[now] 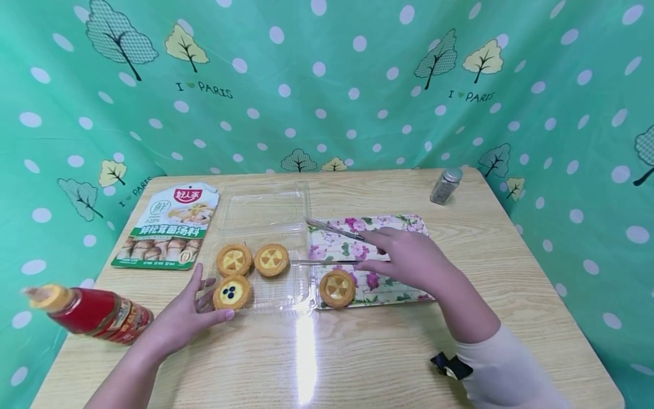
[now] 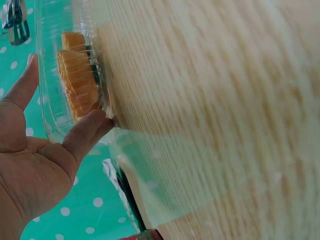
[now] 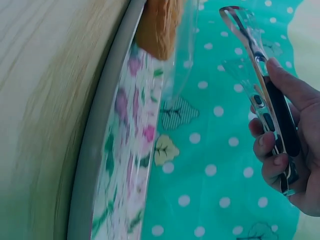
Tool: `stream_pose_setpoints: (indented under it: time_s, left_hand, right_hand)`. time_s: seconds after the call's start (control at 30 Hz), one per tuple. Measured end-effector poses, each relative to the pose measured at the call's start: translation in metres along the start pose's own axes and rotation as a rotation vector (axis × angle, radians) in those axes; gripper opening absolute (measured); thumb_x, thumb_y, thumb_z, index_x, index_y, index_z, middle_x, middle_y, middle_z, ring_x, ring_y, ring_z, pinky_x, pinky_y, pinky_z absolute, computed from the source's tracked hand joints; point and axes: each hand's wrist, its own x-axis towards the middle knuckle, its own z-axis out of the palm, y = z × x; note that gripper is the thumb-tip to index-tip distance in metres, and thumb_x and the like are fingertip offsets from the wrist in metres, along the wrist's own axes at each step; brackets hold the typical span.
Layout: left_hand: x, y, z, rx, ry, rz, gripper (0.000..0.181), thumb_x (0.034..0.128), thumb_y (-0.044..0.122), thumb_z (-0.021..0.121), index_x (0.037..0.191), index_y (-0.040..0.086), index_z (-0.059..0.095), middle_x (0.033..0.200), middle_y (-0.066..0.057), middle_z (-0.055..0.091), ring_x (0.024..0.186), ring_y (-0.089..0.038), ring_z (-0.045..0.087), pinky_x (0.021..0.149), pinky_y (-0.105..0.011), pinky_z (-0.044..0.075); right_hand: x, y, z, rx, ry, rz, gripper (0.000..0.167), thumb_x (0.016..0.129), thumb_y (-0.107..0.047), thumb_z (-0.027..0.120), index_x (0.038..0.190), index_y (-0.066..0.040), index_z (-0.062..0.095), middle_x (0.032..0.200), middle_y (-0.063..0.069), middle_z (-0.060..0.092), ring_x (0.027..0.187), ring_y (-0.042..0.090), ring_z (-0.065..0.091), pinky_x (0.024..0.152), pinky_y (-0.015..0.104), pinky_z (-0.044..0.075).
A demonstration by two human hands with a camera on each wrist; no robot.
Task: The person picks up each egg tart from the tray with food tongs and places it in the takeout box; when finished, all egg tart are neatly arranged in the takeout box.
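Note:
My right hand (image 1: 409, 258) grips metal tongs (image 3: 280, 112) with dark handle inserts. Their spread arms reach left over a floral tray (image 1: 398, 289), toward the clear plastic box (image 1: 265, 292). Three round tarts sit in that box's base: two with a wedge pattern, including one tart (image 1: 272, 259) beside the tongs, and a blueberry-topped tart (image 1: 231, 292) at the near left. Another wedge-patterned tart (image 1: 337, 288) lies on the tray's left end. At the box's near left corner is my left hand (image 1: 179, 318), thumb and fingers spread, fingertips touching its side in the left wrist view.
A red squeeze bottle (image 1: 102, 315) is at the left edge, close to my left forearm. Behind it lies a mushroom soup packet (image 1: 166, 227). The box's hinged lid (image 1: 265, 207) lies folded back. At the back right is a small spice jar (image 1: 446, 186).

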Motion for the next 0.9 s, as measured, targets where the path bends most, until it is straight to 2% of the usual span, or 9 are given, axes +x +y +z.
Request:
stream_pose_setpoints:
  time_s: [0.23, 0.3, 0.4, 0.47, 0.6, 0.67, 0.8, 0.9]
  left_hand:
    - [-0.001, 0.001, 0.0, 0.012, 0.002, -0.008, 0.132, 0.0798, 0.047, 0.078, 0.15, 0.018, -0.03, 0.158, -0.032, 0.015, 0.141, -0.049, 0.026, 0.108, -0.049, 0.038]
    - [-0.001, 0.001, 0.0, 0.005, 0.002, -0.006, 0.132, 0.0799, 0.047, 0.078, 0.151, 0.018, -0.029, 0.158, -0.032, 0.015, 0.141, -0.049, 0.026, 0.108, -0.049, 0.039]
    - [-0.001, 0.001, 0.0, -0.001, 0.002, -0.003, 0.132, 0.0799, 0.046, 0.078, 0.151, 0.019, -0.029, 0.158, -0.032, 0.015, 0.142, -0.049, 0.026, 0.107, -0.049, 0.04]
    - [-0.001, 0.002, 0.0, -0.002, 0.002, -0.004, 0.132, 0.0799, 0.046, 0.078, 0.15, 0.019, -0.03, 0.158, -0.031, 0.015, 0.142, -0.049, 0.026, 0.108, -0.049, 0.039]
    - [-0.002, 0.001, 0.0, 0.002, 0.004, -0.009, 0.132, 0.0799, 0.046, 0.078, 0.15, 0.018, -0.03, 0.158, -0.032, 0.015, 0.142, -0.049, 0.026, 0.109, -0.049, 0.037]
    - [-0.002, 0.001, 0.0, 0.0, 0.004, -0.009, 0.132, 0.0798, 0.046, 0.078, 0.15, 0.018, -0.03, 0.159, -0.031, 0.015, 0.142, -0.049, 0.026, 0.108, -0.049, 0.037]
    - [-0.001, 0.001, 0.001, -0.005, 0.003, -0.007, 0.133, 0.079, 0.047, 0.079, 0.15, 0.019, -0.03, 0.159, -0.031, 0.015, 0.142, -0.049, 0.026, 0.108, -0.048, 0.039]
    - [-0.001, 0.001, 0.0, -0.006, 0.0, -0.009, 0.133, 0.0789, 0.047, 0.079, 0.15, 0.02, -0.03, 0.159, -0.031, 0.015, 0.142, -0.049, 0.025, 0.107, -0.048, 0.039]
  right_hand:
    - [-0.019, 0.015, 0.003, 0.036, -0.048, 0.044, 0.072, 0.086, -0.07, 0.056, 0.139, -0.022, 0.058, 0.133, 0.01, 0.063, 0.12, 0.031, 0.062, 0.097, 0.053, 0.053]
    - [-0.024, 0.018, 0.005, 0.042, -0.054, 0.044, 0.073, 0.085, -0.071, 0.056, 0.138, -0.021, 0.059, 0.13, 0.009, 0.065, 0.115, 0.028, 0.065, 0.093, 0.051, 0.056]
    - [-0.031, 0.021, 0.008, 0.051, -0.07, 0.034, 0.071, 0.086, -0.068, 0.057, 0.137, -0.02, 0.059, 0.119, 0.004, 0.07, 0.099, 0.02, 0.068, 0.083, 0.046, 0.058]
    - [-0.036, 0.023, 0.01, 0.059, -0.083, 0.033, 0.07, 0.087, -0.067, 0.058, 0.138, -0.02, 0.059, 0.117, 0.002, 0.07, 0.098, 0.018, 0.068, 0.081, 0.045, 0.058]
    - [-0.042, 0.027, 0.016, 0.084, -0.124, 0.052, 0.069, 0.086, -0.068, 0.058, 0.137, -0.021, 0.06, 0.117, 0.0, 0.069, 0.102, 0.019, 0.067, 0.086, 0.044, 0.057]
    - [-0.045, 0.029, 0.019, 0.099, -0.146, 0.061, 0.068, 0.086, -0.067, 0.058, 0.137, -0.02, 0.06, 0.111, -0.002, 0.07, 0.1, 0.019, 0.066, 0.084, 0.043, 0.057]
    - [-0.05, 0.03, 0.024, 0.111, -0.18, 0.08, 0.072, 0.085, -0.07, 0.057, 0.137, -0.02, 0.06, 0.117, 0.002, 0.069, 0.108, 0.023, 0.065, 0.091, 0.047, 0.056]
    - [-0.053, 0.03, 0.027, 0.109, -0.203, 0.09, 0.073, 0.084, -0.072, 0.056, 0.138, -0.022, 0.059, 0.117, 0.001, 0.069, 0.107, 0.021, 0.066, 0.089, 0.046, 0.056]
